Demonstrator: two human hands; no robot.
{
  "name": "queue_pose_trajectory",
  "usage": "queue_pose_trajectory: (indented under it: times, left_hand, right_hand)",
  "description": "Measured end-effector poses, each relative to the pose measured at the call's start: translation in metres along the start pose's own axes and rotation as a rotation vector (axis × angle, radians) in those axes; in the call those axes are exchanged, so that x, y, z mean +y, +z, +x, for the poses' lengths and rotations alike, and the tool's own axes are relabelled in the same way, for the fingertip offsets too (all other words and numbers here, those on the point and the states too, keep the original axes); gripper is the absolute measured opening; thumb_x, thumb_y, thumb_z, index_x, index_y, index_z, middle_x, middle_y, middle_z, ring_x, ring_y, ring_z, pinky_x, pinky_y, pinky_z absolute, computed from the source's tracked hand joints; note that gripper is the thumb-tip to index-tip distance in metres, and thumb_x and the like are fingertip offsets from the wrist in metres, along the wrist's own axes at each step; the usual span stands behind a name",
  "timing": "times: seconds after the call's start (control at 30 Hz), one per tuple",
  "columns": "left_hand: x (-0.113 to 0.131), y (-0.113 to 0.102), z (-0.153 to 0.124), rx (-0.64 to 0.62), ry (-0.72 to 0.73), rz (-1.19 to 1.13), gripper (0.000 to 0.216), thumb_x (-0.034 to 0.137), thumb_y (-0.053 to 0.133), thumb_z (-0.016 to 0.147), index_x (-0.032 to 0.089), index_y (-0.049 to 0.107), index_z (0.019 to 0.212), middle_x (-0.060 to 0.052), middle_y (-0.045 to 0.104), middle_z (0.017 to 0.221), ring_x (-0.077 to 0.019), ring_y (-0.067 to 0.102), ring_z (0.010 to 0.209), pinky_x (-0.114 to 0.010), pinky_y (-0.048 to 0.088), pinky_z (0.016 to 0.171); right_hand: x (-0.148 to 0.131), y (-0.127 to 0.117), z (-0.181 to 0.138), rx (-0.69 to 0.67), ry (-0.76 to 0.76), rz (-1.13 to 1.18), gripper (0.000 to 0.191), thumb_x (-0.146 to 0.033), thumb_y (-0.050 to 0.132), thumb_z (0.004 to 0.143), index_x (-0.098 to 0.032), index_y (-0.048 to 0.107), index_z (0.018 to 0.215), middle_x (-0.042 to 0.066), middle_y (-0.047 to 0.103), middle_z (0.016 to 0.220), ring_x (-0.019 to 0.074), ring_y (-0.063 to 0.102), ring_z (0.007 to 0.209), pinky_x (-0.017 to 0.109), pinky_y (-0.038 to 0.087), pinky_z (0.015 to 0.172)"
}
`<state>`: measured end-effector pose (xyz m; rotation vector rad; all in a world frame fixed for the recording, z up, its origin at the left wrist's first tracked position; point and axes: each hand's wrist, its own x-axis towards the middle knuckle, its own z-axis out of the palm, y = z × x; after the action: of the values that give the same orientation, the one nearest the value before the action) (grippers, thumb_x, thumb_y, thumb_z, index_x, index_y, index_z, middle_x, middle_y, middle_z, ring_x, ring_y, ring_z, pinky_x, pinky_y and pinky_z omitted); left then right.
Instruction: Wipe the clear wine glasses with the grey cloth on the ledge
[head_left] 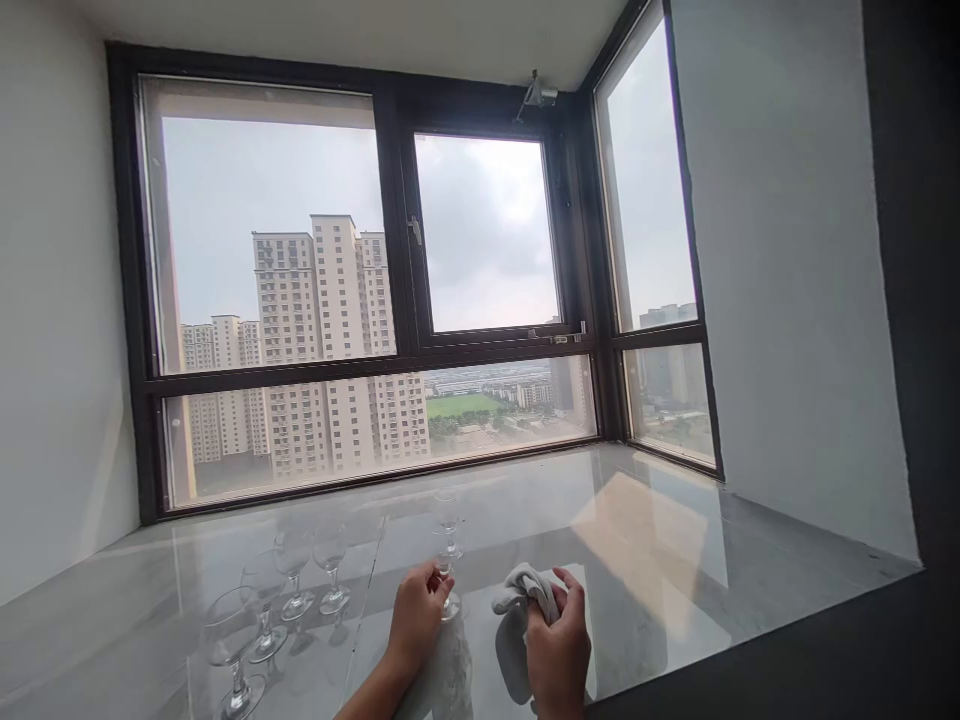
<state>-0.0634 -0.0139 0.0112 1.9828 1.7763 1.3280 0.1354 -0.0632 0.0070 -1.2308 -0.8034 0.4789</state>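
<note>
Head view: left hand [417, 612], fingers curled, pinches one glass [450, 606]; right hand [561, 640] grips cloth [525, 585]; left of cloth stand four glasses [298, 604].

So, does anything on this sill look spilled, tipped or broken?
Nothing stands out: four glasses on the left stand upright, the cloth is bunched in the right hand. The bright patch on the sill looks like reflection, not a spill. Small chips wouldn't show.

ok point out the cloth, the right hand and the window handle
Cloth [529, 581], head view: on its bunched top.
Right hand [558, 637], head view: middle of the hand.
Window handle [415, 231], head view: on its lever.
</note>
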Motion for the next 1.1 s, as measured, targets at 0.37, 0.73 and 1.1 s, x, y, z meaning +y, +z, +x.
queue_pose_trajectory:
  times: [0.37,0.73,1.1]
  left_hand:
    - [0.003,0.000,0.003,-0.102,-0.031,-0.107,0.029,0.033,0.056,0.078,0.017,0.073,0.095,-0.006,0.077,0.087,-0.0233,0.070,0.084,-0.033,0.049,0.080]
    - [0.010,0.001,-0.007,-0.215,0.088,0.097,0.037,0.026,0.054,0.081,0.019,0.070,0.114,-0.009,0.071,0.117,-0.0246,0.062,0.111,-0.036,0.042,0.099]
    - [0.023,-0.001,-0.013,-0.279,0.133,0.286,0.041,0.031,0.056,0.083,0.027,0.070,0.121,-0.008,0.064,0.129,-0.0295,0.053,0.123,-0.045,0.033,0.107]
  right_hand:
    - [-0.003,-0.002,-0.004,0.015,-0.040,0.008,0.046,-0.046,0.058,0.071,-0.024,0.056,0.111,0.008,0.075,0.097,0.0297,0.071,0.092,0.036,0.052,0.076]
    - [0.000,0.001,-0.001,-0.011,-0.031,-0.005,0.046,-0.047,0.055,0.072,-0.024,0.054,0.112,0.008,0.074,0.099,0.0302,0.070,0.094,0.037,0.051,0.080]
    - [0.005,-0.002,0.001,-0.013,-0.047,-0.011,0.047,-0.047,0.058,0.070,-0.024,0.057,0.112,0.008,0.075,0.099,0.0293,0.071,0.091,0.036,0.052,0.078]
